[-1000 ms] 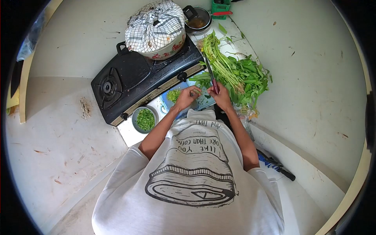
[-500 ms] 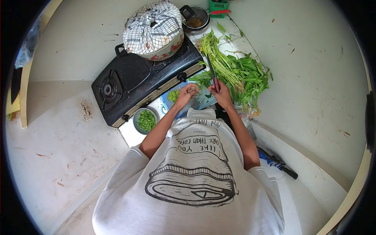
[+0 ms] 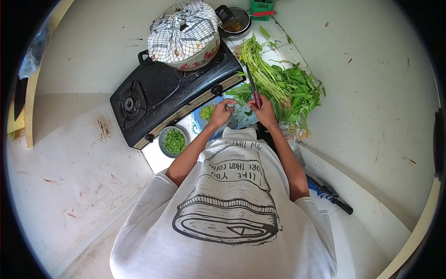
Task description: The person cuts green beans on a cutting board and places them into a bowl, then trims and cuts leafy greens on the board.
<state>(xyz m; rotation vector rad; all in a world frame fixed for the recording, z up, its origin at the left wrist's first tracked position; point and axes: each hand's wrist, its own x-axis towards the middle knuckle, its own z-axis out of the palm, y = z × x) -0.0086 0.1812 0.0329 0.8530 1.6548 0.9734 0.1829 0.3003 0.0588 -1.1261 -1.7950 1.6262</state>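
My right hand is closed around the dark red handle of a knife, whose blade points away from me. Over the blue cutting board, my left hand has its fingers curled together; whatever they pinch is too small to make out. Beside that hand lies a small heap of chopped greens on the board. Loose leaves rest on the board's far part, between and beyond my hands. A large bunch of leafy greens with long stems and roots lies right of the knife.
A bowl of chopped greens stands left of the board. Behind is a black gas stove bearing a cloth-covered pot. A small pan and a green basket stand at the back. A plastic bag lies right.
The whole view has shifted very slightly. My hands keep nearly the same positions over the board, and the knife stays in my right hand.
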